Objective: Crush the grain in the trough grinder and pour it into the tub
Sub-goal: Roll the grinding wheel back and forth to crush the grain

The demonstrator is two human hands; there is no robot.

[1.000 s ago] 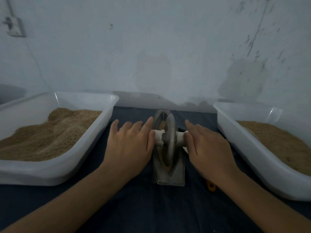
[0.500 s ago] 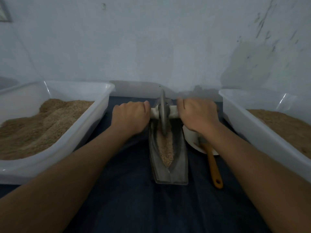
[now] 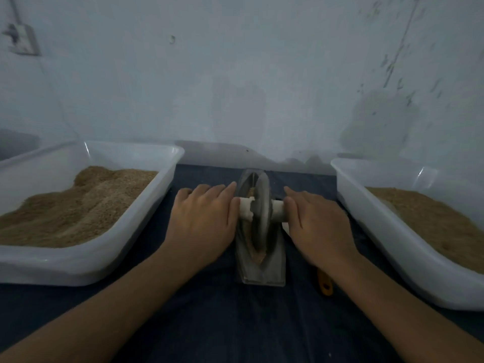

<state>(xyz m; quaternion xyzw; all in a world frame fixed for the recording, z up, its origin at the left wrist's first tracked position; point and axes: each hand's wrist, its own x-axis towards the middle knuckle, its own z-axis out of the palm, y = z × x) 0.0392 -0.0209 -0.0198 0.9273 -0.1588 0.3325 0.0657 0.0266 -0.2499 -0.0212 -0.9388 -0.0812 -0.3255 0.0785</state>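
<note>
hands flat, fingers straight: left hand (image 3: pixel 203 221) and right hand (image 3: pixel 318 224) press the axle (image 3: pixel 278 211) of the wheel (image 3: pixel 260 216) in the trough grinder (image 3: pixel 262 273) mid-cloth.

Dim, bluish, soft wide-angle view from the head camera

Light is low and cool, tinting the wall (image 3: pixel 235 74) grey-blue and leaving the dark cloth (image 3: pixel 235 323) at the bottom of the frame nearly featureless. Pale glints sit on the rim corners of the 2 white tubs, left tub (image 3: pixel 86 150) and right tub (image 3: pixel 421 171). A soft shadow band runs along the wall's foot at centre. The picture is slightly blurred throughout, more so at the upper right, where the wall marks smear. Wide-angle bending curves the tub edges and stretches both forearms toward the lower corners
</note>
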